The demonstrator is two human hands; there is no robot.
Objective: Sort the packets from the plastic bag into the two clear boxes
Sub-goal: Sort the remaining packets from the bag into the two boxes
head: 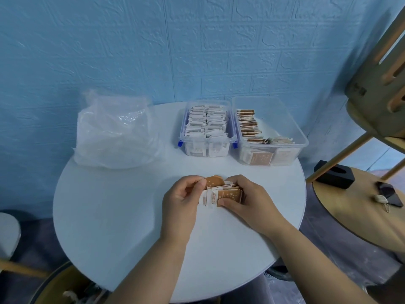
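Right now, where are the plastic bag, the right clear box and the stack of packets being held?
plastic bag [114,132]: head view, crumpled front.
right clear box [292,128]: head view, bare right wall.
stack of packets [231,195]: head view, top brown packet.

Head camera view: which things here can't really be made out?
- Head view, the stack of packets: the left hand and right hand wrap around it, so its count is hidden.
- The plastic bag: crumpled, cloudy film hides whether any packets remain inside.
- The left box and right box: the print on their packets is too small to read.
- The wooden stand: cut off by the right edge.
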